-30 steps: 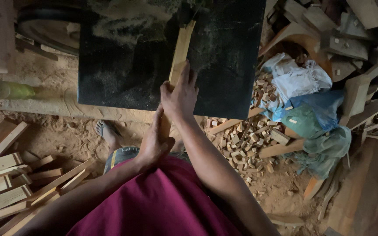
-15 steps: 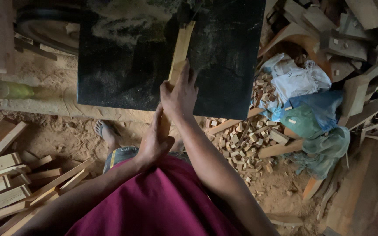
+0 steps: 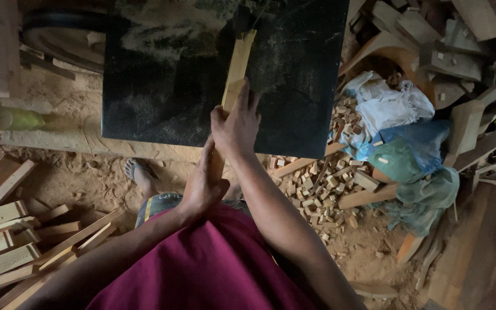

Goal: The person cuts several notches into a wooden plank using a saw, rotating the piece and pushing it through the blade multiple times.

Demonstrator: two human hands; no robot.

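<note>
A long narrow wooden strip [image 3: 237, 66] lies lengthwise on a dark, dusty machine table [image 3: 162, 86]. My right hand [image 3: 237, 123] presses down on the strip near the table's front edge, fingers wrapped over it. My left hand [image 3: 205, 183] grips the strip's near end, which sticks out past the table toward my body. The far end of the strip reaches a spot near the top of the table where a blade area is hard to make out. Sawdust is spread over the table's back part.
Small wood offcuts [image 3: 317, 189] are heaped on the sandy floor at right, beside white and blue-green bags [image 3: 403, 132]. Wooden planks [image 3: 7, 241] lie stacked at lower left. A green bottle [image 3: 10, 117] lies at left. My sandalled foot [image 3: 142, 178] stands under the table edge.
Almost nothing differs; both hands keep their hold on the strip, and it sits in nearly the same place on the table.
</note>
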